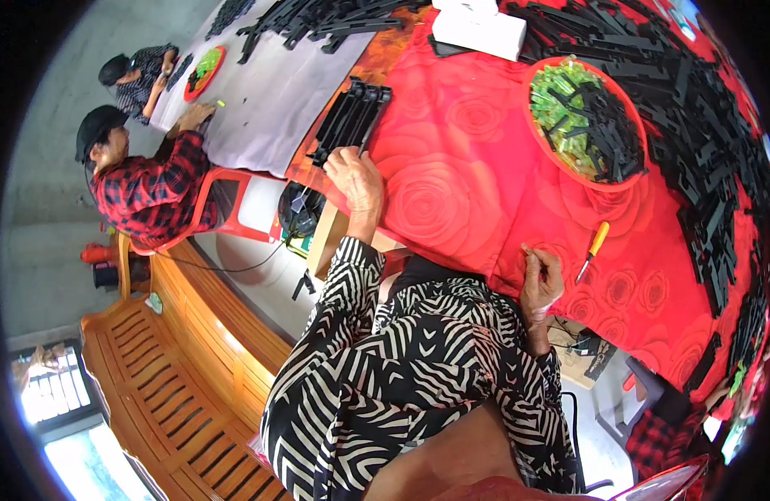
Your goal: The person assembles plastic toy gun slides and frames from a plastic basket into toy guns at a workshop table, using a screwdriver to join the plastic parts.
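Head view: the left hand (354, 179) was laid at the near end of the stack (351, 117), on the left of the red cloth (477, 196), but whether any of it was gripped could not be told. The right hand (542, 282) was held beside the screwdriver (598, 238), apart from it, with thumb and forefinger drawn close together; anything tiny between them could not be made out. As a judgement, the stack could be skewed by a nudge from the left hand, since it seemed only loosely lined up. The screwdriver could be set rolling by a brush of the right hand, and green pieces (558, 108) could be spilled if the full basket (606, 186) were knocked. The left palm was hidden, some green pieces were covered by black bits (606, 138), and the heap (652, 75) was blurred toward the rim.
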A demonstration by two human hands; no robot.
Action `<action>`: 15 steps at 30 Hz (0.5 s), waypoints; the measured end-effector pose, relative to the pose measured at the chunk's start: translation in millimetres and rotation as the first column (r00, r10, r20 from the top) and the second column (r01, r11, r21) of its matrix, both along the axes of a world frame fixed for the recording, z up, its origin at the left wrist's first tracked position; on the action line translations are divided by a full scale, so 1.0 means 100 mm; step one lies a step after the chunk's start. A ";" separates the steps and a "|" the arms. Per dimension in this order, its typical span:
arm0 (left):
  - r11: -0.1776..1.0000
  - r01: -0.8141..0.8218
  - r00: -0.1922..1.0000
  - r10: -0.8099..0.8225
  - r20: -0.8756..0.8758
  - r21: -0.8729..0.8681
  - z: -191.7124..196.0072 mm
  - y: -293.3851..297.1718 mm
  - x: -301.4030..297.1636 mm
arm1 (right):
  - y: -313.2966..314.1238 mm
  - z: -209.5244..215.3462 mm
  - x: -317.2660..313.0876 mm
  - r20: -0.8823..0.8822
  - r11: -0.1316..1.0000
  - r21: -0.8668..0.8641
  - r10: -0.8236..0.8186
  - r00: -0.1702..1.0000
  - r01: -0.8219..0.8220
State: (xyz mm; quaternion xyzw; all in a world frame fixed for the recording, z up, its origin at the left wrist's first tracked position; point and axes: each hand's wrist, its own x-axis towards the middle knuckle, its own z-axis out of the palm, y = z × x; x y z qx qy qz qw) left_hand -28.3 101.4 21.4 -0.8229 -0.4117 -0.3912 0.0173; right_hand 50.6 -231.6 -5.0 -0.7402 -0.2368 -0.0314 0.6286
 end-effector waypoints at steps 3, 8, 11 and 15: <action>0.992 -0.021 0.997 0.029 -0.066 0.128 -0.06 0.09 -0.07 | 0.07 0.07 -0.03 -0.048 0.995 0.097 -0.026 0.998 0.031; 0.977 0.139 0.989 -0.127 -0.080 0.163 0.19 -0.12 0.00 | 0.06 0.09 -0.01 -0.009 0.996 0.015 -0.083 0.997 0.083; 0.918 0.378 0.925 -0.370 -0.085 0.116 0.33 -0.24 0.27 | 0.05 0.13 0.01 0.051 0.998 -0.016 -0.056 0.997 0.057; 0.740 0.672 0.740 -0.671 -0.044 0.027 0.52 -0.56 0.87 | 0.01 0.14 0.03 0.110 0.997 -0.038 -0.065 0.992 0.070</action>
